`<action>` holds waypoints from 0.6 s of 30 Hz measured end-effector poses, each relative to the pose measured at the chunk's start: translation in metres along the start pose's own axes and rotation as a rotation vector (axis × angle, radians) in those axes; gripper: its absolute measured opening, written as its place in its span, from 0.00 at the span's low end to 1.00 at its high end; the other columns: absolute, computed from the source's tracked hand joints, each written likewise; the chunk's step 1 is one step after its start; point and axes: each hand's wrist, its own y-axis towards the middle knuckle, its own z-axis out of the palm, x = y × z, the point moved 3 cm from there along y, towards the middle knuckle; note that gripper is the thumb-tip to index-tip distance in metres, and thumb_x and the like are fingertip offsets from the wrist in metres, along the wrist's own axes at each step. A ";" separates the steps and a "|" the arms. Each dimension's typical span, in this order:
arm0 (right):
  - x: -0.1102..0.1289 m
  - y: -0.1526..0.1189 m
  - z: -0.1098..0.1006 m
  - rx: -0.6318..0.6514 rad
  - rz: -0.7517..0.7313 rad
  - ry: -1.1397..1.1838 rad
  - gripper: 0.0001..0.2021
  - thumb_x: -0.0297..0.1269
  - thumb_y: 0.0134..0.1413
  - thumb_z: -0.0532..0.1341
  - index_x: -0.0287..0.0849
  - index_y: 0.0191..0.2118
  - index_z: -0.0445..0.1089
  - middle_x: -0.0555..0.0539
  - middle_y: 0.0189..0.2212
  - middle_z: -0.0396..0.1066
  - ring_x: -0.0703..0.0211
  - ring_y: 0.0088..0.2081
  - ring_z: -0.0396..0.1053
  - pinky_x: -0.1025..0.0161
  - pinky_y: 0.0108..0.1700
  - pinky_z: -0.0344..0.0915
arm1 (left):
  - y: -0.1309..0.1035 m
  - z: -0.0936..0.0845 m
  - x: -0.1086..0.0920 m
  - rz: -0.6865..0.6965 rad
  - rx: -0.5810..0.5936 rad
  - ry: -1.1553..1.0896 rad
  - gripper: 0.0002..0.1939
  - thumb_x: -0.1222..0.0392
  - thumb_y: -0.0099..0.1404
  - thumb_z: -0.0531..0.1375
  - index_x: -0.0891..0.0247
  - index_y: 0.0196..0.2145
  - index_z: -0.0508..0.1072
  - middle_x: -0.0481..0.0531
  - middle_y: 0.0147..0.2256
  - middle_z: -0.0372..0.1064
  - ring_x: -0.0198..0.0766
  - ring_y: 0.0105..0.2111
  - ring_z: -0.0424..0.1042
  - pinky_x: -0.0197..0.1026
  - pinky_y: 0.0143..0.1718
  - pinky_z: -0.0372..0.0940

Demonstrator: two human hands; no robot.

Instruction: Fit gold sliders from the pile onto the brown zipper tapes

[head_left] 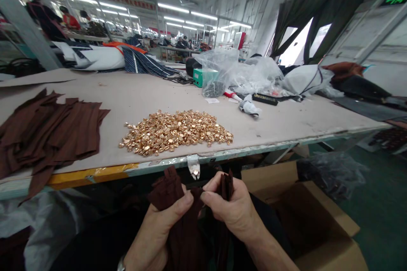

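Note:
My left hand is closed around a bundle of dark brown zipper tapes, whose folded ends stick up past the thumb. My right hand is closed too, with more brown zipper tapes between its fingers. Its thumb and forefinger pinch the edge of a tape near my left thumb. Just beyond the hands, a small clear-wrapped fixture hangs at the table edge, with a shiny piece at its tip. Small gold metal pieces, apparently zipper sliders, lie heaped on the table.
More brown tapes are piled on the table at left, some hanging over its edge. Behind are a green box, clear plastic bags and a black tray. An open cardboard box stands low at right. Other people work far back.

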 end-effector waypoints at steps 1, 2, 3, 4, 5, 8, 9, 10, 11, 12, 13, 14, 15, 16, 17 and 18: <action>-0.001 0.000 -0.001 -0.023 0.019 0.005 0.09 0.38 0.45 0.68 0.39 0.29 0.71 0.54 0.18 0.67 0.69 0.17 0.61 0.70 0.19 0.60 | 0.000 -0.001 -0.001 0.021 -0.025 -0.003 0.14 0.61 0.43 0.72 0.64 0.28 0.73 0.47 0.23 0.74 0.34 0.23 0.71 0.36 0.28 0.66; -0.002 0.000 -0.002 -0.038 0.033 0.001 0.10 0.38 0.44 0.69 0.39 0.32 0.72 0.55 0.19 0.67 0.70 0.17 0.60 0.71 0.19 0.58 | 0.001 -0.002 -0.002 0.045 -0.039 0.007 0.15 0.62 0.42 0.73 0.64 0.29 0.74 0.45 0.23 0.74 0.34 0.23 0.71 0.36 0.27 0.66; -0.002 -0.001 -0.002 -0.043 0.039 -0.017 0.10 0.38 0.44 0.68 0.39 0.33 0.73 0.55 0.19 0.68 0.70 0.17 0.60 0.71 0.19 0.58 | 0.001 -0.002 -0.004 0.069 -0.041 0.030 0.17 0.62 0.41 0.73 0.63 0.30 0.75 0.45 0.23 0.73 0.34 0.24 0.71 0.35 0.27 0.66; -0.002 -0.001 -0.002 -0.038 0.036 -0.049 0.09 0.37 0.45 0.68 0.39 0.33 0.74 0.54 0.20 0.69 0.69 0.18 0.61 0.71 0.21 0.59 | 0.001 -0.003 -0.005 0.090 -0.032 0.063 0.17 0.61 0.41 0.73 0.63 0.31 0.75 0.44 0.23 0.73 0.35 0.24 0.71 0.35 0.27 0.66; -0.001 -0.001 -0.002 -0.023 0.027 -0.097 0.08 0.37 0.46 0.67 0.39 0.32 0.75 0.53 0.21 0.70 0.68 0.20 0.63 0.70 0.23 0.61 | 0.001 -0.003 -0.006 0.110 -0.022 0.101 0.17 0.60 0.42 0.73 0.62 0.32 0.76 0.44 0.23 0.73 0.35 0.24 0.70 0.35 0.27 0.65; 0.000 -0.003 -0.001 0.027 -0.040 -0.289 0.06 0.36 0.51 0.63 0.39 0.31 0.75 0.51 0.23 0.72 0.64 0.25 0.67 0.67 0.29 0.64 | 0.004 -0.004 -0.009 0.153 0.036 0.244 0.12 0.58 0.46 0.71 0.64 0.29 0.77 0.45 0.23 0.72 0.33 0.24 0.67 0.34 0.27 0.63; 0.000 -0.004 -0.001 0.029 -0.082 -0.369 0.06 0.35 0.53 0.62 0.39 0.31 0.75 0.50 0.24 0.72 0.63 0.25 0.67 0.67 0.29 0.64 | 0.005 -0.005 -0.009 0.164 0.050 0.288 0.11 0.58 0.47 0.71 0.64 0.28 0.77 0.45 0.22 0.71 0.32 0.24 0.66 0.34 0.27 0.62; 0.001 -0.004 -0.001 0.032 -0.135 -0.460 0.06 0.34 0.53 0.61 0.39 0.32 0.75 0.50 0.24 0.72 0.63 0.25 0.66 0.67 0.28 0.63 | 0.005 -0.006 -0.008 0.168 0.058 0.313 0.10 0.57 0.48 0.70 0.65 0.26 0.76 0.45 0.21 0.69 0.32 0.23 0.65 0.33 0.26 0.61; 0.002 -0.005 -0.001 0.030 -0.205 -0.551 0.06 0.32 0.53 0.60 0.39 0.31 0.74 0.49 0.24 0.71 0.63 0.24 0.66 0.67 0.27 0.63 | 0.006 -0.006 -0.007 0.165 0.066 0.310 0.10 0.57 0.49 0.70 0.65 0.25 0.76 0.44 0.19 0.68 0.31 0.22 0.64 0.33 0.25 0.60; 0.004 -0.005 0.000 0.032 -0.300 -0.628 0.05 0.30 0.52 0.60 0.39 0.31 0.74 0.49 0.23 0.70 0.63 0.23 0.65 0.67 0.26 0.62 | 0.007 -0.007 -0.005 0.146 0.073 0.275 0.10 0.57 0.49 0.70 0.65 0.24 0.75 0.44 0.18 0.66 0.31 0.21 0.63 0.34 0.25 0.59; 0.007 -0.006 0.001 0.053 -0.406 -0.687 0.05 0.28 0.52 0.59 0.39 0.31 0.73 0.49 0.22 0.69 0.62 0.23 0.65 0.66 0.26 0.62 | 0.008 -0.007 -0.003 0.112 0.073 0.212 0.09 0.58 0.50 0.69 0.65 0.24 0.75 0.44 0.17 0.65 0.32 0.21 0.63 0.34 0.24 0.59; 0.010 -0.008 0.003 0.084 -0.513 -0.721 0.05 0.26 0.51 0.59 0.39 0.32 0.73 0.49 0.23 0.69 0.62 0.24 0.66 0.66 0.27 0.63 | 0.009 -0.007 0.000 0.062 0.077 0.138 0.09 0.59 0.50 0.69 0.65 0.23 0.74 0.44 0.17 0.65 0.32 0.20 0.63 0.35 0.24 0.59; 0.012 -0.010 0.004 0.119 -0.610 -0.736 0.06 0.25 0.50 0.59 0.40 0.33 0.72 0.48 0.23 0.70 0.61 0.25 0.67 0.66 0.28 0.64 | 0.009 -0.007 0.003 0.004 0.084 0.067 0.09 0.59 0.51 0.68 0.65 0.22 0.73 0.45 0.17 0.64 0.32 0.19 0.63 0.35 0.23 0.59; 0.014 -0.011 0.006 0.142 -0.686 -0.735 0.08 0.23 0.49 0.58 0.40 0.34 0.71 0.48 0.24 0.71 0.60 0.26 0.68 0.65 0.29 0.65 | 0.009 -0.006 0.005 -0.046 0.086 0.012 0.09 0.60 0.51 0.68 0.65 0.21 0.72 0.45 0.16 0.64 0.32 0.19 0.63 0.36 0.23 0.59; 0.016 -0.012 0.006 0.148 -0.731 -0.725 0.09 0.22 0.49 0.58 0.40 0.35 0.71 0.47 0.24 0.72 0.60 0.27 0.69 0.65 0.30 0.66 | 0.010 -0.006 0.008 -0.083 0.089 -0.022 0.10 0.60 0.51 0.67 0.65 0.20 0.71 0.46 0.16 0.64 0.32 0.18 0.63 0.36 0.23 0.59; 0.016 -0.012 0.006 0.131 -0.739 -0.709 0.09 0.22 0.49 0.58 0.40 0.36 0.71 0.47 0.25 0.72 0.59 0.27 0.70 0.65 0.30 0.66 | 0.010 -0.005 0.009 -0.102 0.093 -0.041 0.11 0.59 0.52 0.67 0.65 0.19 0.70 0.46 0.15 0.64 0.32 0.18 0.62 0.36 0.22 0.59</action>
